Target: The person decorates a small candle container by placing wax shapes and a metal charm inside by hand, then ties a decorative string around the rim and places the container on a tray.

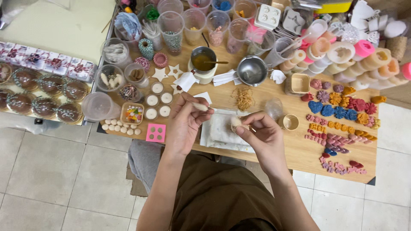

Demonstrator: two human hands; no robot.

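Seen from above, a person seated at a crowded wooden table (295,149) works with both hands over a white cloth (220,130) near the table's near edge. The left hand (186,122) has its fingers (193,102) pinched together on a small pale stick-like piece (200,106), held just above the cloth. The right hand (261,132) has its fingers (242,128) clamped on a small cream lump (236,121), close beside the left hand but not touching it.

Farther back stand a metal cup (203,60) of amber liquid and a small steel pot (252,70). To the left sit four small white candles (156,100) and a pink square card (156,132) with holes. To the right, rows of coloured flower and heart shapes (338,109) lie spread across the table. Clear plastic cups (195,19) line the far side, and rolls of pale moulds (342,53) crowd the far right corner.
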